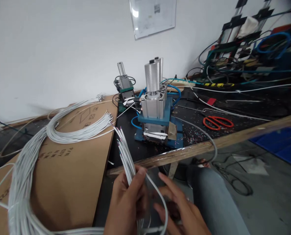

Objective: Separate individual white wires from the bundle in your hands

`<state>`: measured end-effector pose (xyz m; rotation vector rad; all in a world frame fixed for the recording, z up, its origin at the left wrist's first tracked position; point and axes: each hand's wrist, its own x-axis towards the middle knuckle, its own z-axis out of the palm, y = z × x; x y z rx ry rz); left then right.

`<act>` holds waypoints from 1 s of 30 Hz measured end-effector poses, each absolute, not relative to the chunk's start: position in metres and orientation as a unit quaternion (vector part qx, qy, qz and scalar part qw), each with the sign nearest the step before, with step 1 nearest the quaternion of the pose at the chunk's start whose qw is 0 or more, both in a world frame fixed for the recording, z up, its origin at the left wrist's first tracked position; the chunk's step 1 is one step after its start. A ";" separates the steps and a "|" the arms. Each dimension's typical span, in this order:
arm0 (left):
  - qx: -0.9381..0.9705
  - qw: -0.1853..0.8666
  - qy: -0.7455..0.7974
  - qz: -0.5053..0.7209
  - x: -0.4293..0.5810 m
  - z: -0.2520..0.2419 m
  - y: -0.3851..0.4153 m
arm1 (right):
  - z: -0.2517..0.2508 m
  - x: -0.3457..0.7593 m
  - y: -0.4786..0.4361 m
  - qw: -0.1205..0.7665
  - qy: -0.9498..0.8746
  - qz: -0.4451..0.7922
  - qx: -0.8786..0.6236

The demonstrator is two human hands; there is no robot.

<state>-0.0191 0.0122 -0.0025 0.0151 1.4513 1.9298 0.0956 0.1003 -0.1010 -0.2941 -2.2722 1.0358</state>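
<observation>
My left hand [127, 204] is closed round a thin bundle of white wires [126, 155], whose stripped ends point up and away from me. My right hand [178, 209] sits just to the right, fingers spread and partly blurred, touching a loose white wire that curves down from the bundle. In front stands a small pneumatic machine [155, 107] with a knurled metal cylinder on a blue base. A second, smaller pneumatic unit [124, 88] stands behind it to the left.
Large loops of white wire [69, 127] lie on a brown cardboard sheet [72, 176] at left. Red-handled scissors [217, 122] rest on the black bench. Tangled cables and equipment crowd the far right. My knee in grey trousers [214, 195] is below the bench edge.
</observation>
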 end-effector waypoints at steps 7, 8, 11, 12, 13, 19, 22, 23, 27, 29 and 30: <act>0.012 0.363 0.580 0.729 -0.018 -0.003 0.014 | -0.068 0.083 0.123 0.382 -0.900 0.207 0.043; 0.016 0.350 0.575 0.740 -0.019 -0.002 0.014 | -0.072 0.078 0.122 0.412 -0.888 0.201 0.021; 0.011 0.309 0.549 0.777 -0.021 0.004 0.015 | -0.082 0.057 0.120 0.523 -0.828 0.196 -0.045; 0.010 0.296 0.542 0.786 -0.021 0.007 0.016 | -0.083 0.049 0.119 0.535 -0.819 0.198 -0.065; 0.012 0.286 0.537 0.794 -0.022 0.011 0.016 | -0.083 0.041 0.120 0.533 -0.817 0.201 -0.086; 0.048 0.256 0.534 0.805 -0.026 0.030 0.019 | -0.069 0.016 0.124 0.527 -0.819 0.163 -0.158; 0.051 0.247 0.535 0.806 -0.027 0.034 0.020 | -0.067 0.011 0.124 0.533 -0.813 0.157 -0.173; 0.051 0.246 0.536 0.806 -0.027 0.034 0.021 | -0.066 0.010 0.124 0.539 -0.808 0.163 -0.173; 0.049 0.249 0.529 0.810 -0.028 0.032 0.023 | -0.065 0.010 0.128 0.566 -0.789 0.197 -0.134; 0.048 0.262 0.525 0.809 -0.029 0.029 0.024 | -0.067 0.015 0.131 0.558 -0.797 0.212 -0.093; 0.049 0.270 0.524 0.806 -0.029 0.027 0.024 | -0.068 0.020 0.133 0.544 -0.807 0.217 -0.072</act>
